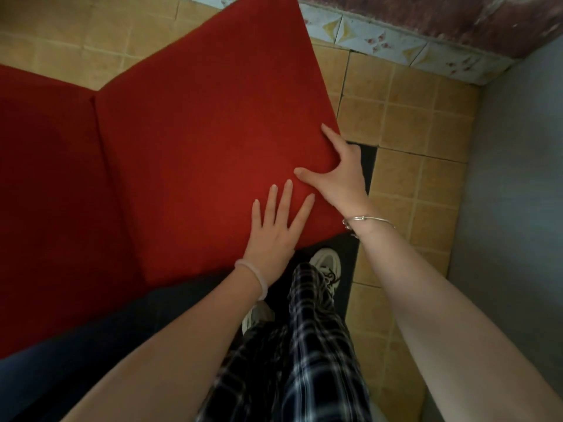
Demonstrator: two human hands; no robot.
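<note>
At the near right corner of the red cloth [198, 123] I have both hands down. The cloth is spread out flat below me, its right edge running away from me over the tan tiled floor [411, 117], and a crease [95, 123] splits it into a left panel and a larger right one.

I have the left hand [271, 233] lying palm-down on the cloth just inside the near edge. Its fingers [288, 193] are straight and fanned apart, holding nothing. A pale pink bangle [262, 280] sits on that wrist.

The right hand [341, 175] is on the cloth's right edge, just beside the left. Its thumb [304, 173] is stretched left across the fabric and its forefinger [330, 134] lies straight along the edge, a wide V pressed on top. The other fingers are hidden past the edge, so I cannot tell whether they hook under the cloth. A silver bracelet [368, 220] circles that wrist.

Below the hands I see plaid trousers [313, 345] and a white sneaker [327, 263] standing on a black mat [350, 248]. A dark surface [91, 330] shows under the cloth's near edge at the left. A grey wall [518, 178] stands at the right, and a strip of patterned tiles [380, 35] runs along the far side of the floor.
</note>
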